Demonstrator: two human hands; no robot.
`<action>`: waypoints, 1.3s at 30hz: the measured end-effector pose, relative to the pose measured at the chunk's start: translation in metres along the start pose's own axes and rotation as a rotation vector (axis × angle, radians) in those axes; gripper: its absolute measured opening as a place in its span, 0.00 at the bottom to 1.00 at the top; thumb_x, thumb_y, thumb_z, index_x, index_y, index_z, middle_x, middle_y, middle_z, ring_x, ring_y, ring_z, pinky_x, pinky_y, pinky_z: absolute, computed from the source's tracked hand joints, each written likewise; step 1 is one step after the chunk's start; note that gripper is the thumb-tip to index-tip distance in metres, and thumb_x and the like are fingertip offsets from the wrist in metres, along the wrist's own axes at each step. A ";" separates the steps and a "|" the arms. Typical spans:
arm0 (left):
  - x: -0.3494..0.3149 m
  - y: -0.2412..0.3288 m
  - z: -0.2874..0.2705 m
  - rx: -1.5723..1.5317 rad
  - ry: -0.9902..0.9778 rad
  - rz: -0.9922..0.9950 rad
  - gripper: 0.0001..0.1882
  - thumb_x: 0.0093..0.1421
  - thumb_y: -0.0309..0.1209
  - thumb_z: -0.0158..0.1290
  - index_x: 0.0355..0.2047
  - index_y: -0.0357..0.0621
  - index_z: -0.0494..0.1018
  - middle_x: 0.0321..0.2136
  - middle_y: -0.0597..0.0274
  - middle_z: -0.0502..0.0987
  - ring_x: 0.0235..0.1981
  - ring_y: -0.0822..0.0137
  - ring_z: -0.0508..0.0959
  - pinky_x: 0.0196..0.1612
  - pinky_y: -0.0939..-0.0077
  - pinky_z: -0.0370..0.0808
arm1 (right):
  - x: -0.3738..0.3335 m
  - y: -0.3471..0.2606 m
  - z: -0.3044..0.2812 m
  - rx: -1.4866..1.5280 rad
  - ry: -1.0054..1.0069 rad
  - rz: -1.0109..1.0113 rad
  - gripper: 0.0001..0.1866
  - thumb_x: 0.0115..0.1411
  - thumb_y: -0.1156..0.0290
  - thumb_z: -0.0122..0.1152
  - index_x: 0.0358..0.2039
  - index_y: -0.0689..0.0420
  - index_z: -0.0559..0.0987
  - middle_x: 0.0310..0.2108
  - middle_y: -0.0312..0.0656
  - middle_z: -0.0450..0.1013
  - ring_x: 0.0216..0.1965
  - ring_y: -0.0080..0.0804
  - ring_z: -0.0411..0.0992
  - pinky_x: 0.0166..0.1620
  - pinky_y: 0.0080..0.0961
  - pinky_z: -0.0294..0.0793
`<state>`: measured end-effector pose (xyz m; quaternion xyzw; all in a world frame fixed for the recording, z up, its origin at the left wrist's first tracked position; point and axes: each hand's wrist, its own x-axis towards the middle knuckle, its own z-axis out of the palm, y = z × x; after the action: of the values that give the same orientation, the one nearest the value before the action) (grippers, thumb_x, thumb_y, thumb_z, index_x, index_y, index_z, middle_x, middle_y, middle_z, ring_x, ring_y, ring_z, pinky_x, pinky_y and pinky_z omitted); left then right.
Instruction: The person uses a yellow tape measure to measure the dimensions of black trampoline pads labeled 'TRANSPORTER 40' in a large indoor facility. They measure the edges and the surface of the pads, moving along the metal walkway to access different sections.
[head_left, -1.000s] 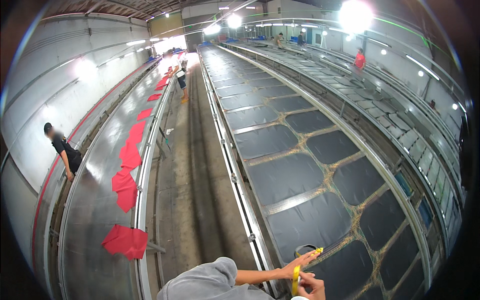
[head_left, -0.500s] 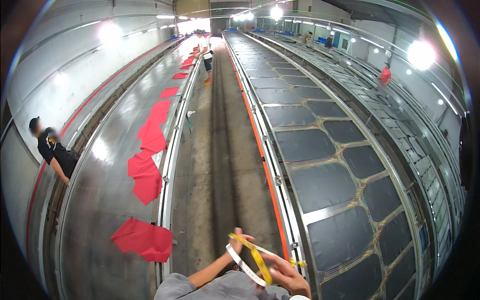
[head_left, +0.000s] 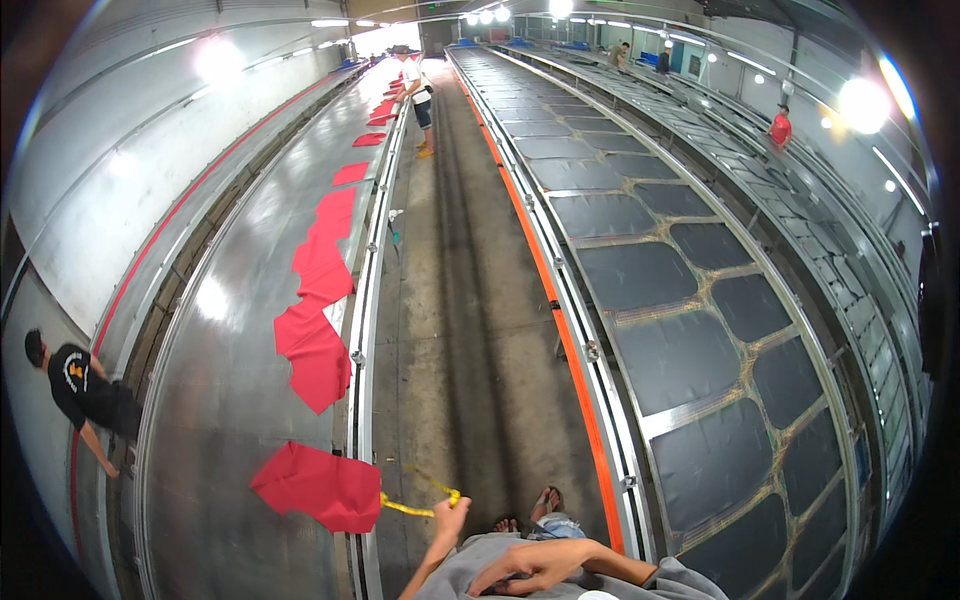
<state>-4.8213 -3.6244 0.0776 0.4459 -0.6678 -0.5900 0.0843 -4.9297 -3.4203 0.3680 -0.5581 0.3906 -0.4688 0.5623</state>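
My left hand (head_left: 452,518) is closed on a thin yellow tape measure (head_left: 405,510). One length of the tape stretches left to the edge of the nearest red fabric piece (head_left: 318,487); another part swings above my fist, blurred. That fabric piece lies on the left table, its right edge at the metal rail. My right hand (head_left: 535,568) lies across the front of my grey shirt, holding nothing visible. Its fingers are stretched and slightly bent, with their tips partly out of clear sight.
More red fabric pieces (head_left: 313,350) line the left table (head_left: 215,400). To the right, a long table carries dark panels (head_left: 715,460), behind an orange-edged rail (head_left: 590,440). A person in black (head_left: 85,385) is at far left; another (head_left: 415,95) stands up the aisle (head_left: 470,330).
My left hand has moved left with the tape toward the red fabric. My right hand, formerly at the tape, has let go and dropped to my shirt. The person in black has shifted and turned.
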 end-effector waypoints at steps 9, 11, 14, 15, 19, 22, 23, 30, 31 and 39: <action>-0.002 0.071 0.066 0.583 -0.383 0.457 0.26 0.61 0.52 0.59 0.27 0.37 0.77 0.23 0.42 0.79 0.28 0.39 0.80 0.33 0.52 0.76 | -0.038 -0.017 -0.059 -0.098 -0.061 0.065 0.15 0.60 0.79 0.54 0.46 0.68 0.81 0.43 0.46 0.81 0.47 0.37 0.76 0.54 0.32 0.73; 0.024 0.073 0.063 0.602 -0.383 0.495 0.27 0.61 0.53 0.60 0.26 0.37 0.77 0.22 0.43 0.78 0.26 0.44 0.80 0.30 0.54 0.74 | -0.056 -0.012 -0.080 -0.105 -0.103 -0.003 0.16 0.60 0.79 0.54 0.47 0.68 0.81 0.44 0.46 0.81 0.47 0.38 0.76 0.55 0.33 0.73; 0.055 0.090 0.076 0.637 -0.453 0.437 0.27 0.62 0.54 0.58 0.27 0.37 0.77 0.24 0.42 0.79 0.28 0.43 0.81 0.32 0.52 0.75 | -0.072 -0.014 -0.109 -0.071 -0.017 -0.049 0.21 0.65 0.78 0.54 0.58 0.66 0.78 0.54 0.50 0.78 0.57 0.41 0.75 0.63 0.35 0.69; 0.065 0.100 0.082 0.660 -0.478 0.402 0.27 0.62 0.54 0.58 0.27 0.37 0.78 0.25 0.41 0.80 0.30 0.41 0.82 0.34 0.51 0.77 | -0.074 -0.019 -0.119 -0.085 0.016 -0.063 0.22 0.66 0.78 0.53 0.60 0.66 0.77 0.56 0.51 0.77 0.59 0.42 0.74 0.64 0.35 0.69; 0.092 0.145 0.127 0.649 -0.470 0.434 0.28 0.62 0.54 0.60 0.28 0.37 0.77 0.23 0.45 0.79 0.26 0.47 0.80 0.31 0.55 0.73 | -0.073 -0.016 -0.148 -0.103 -0.008 -0.216 0.26 0.66 0.75 0.52 0.65 0.65 0.72 0.58 0.53 0.76 0.60 0.43 0.74 0.64 0.34 0.69; 0.111 0.164 0.163 0.579 -0.387 0.553 0.26 0.63 0.51 0.60 0.27 0.36 0.76 0.20 0.50 0.76 0.24 0.60 0.77 0.30 0.59 0.72 | -0.066 -0.019 -0.166 -0.095 0.001 -0.304 0.26 0.66 0.76 0.51 0.65 0.65 0.70 0.59 0.51 0.75 0.60 0.43 0.72 0.65 0.35 0.67; 0.118 0.170 0.175 0.507 -0.401 0.539 0.26 0.63 0.50 0.60 0.26 0.35 0.74 0.18 0.53 0.74 0.22 0.66 0.74 0.29 0.61 0.70 | -0.069 -0.020 -0.175 -0.102 -0.008 -0.264 0.25 0.66 0.77 0.51 0.63 0.67 0.71 0.58 0.52 0.75 0.60 0.45 0.72 0.64 0.35 0.67; 0.099 0.215 0.231 0.542 -0.466 0.424 0.26 0.64 0.44 0.61 0.22 0.33 0.68 0.15 0.47 0.68 0.17 0.64 0.66 0.25 0.59 0.66 | -0.125 -0.024 -0.232 -0.098 0.094 -0.165 0.14 0.57 0.78 0.57 0.43 0.68 0.80 0.39 0.50 0.79 0.43 0.45 0.76 0.49 0.36 0.73; 0.098 0.219 0.236 0.537 -0.490 0.426 0.26 0.64 0.44 0.61 0.22 0.33 0.68 0.15 0.47 0.68 0.17 0.64 0.65 0.25 0.59 0.66 | -0.134 -0.023 -0.239 -0.093 0.073 -0.142 0.14 0.57 0.77 0.58 0.43 0.67 0.81 0.39 0.50 0.79 0.43 0.43 0.77 0.47 0.35 0.73; 0.120 0.254 0.269 0.622 -0.571 0.468 0.24 0.65 0.42 0.60 0.23 0.34 0.66 0.16 0.45 0.68 0.17 0.55 0.67 0.26 0.57 0.66 | -0.143 -0.019 -0.260 0.026 0.224 -0.464 0.13 0.61 0.76 0.59 0.45 0.69 0.81 0.43 0.52 0.79 0.46 0.48 0.76 0.50 0.40 0.73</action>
<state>-5.1900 -3.5400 0.1692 0.1080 -0.8913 -0.4264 -0.1095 -5.2186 -3.3492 0.3565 -0.5700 0.3058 -0.6491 0.4003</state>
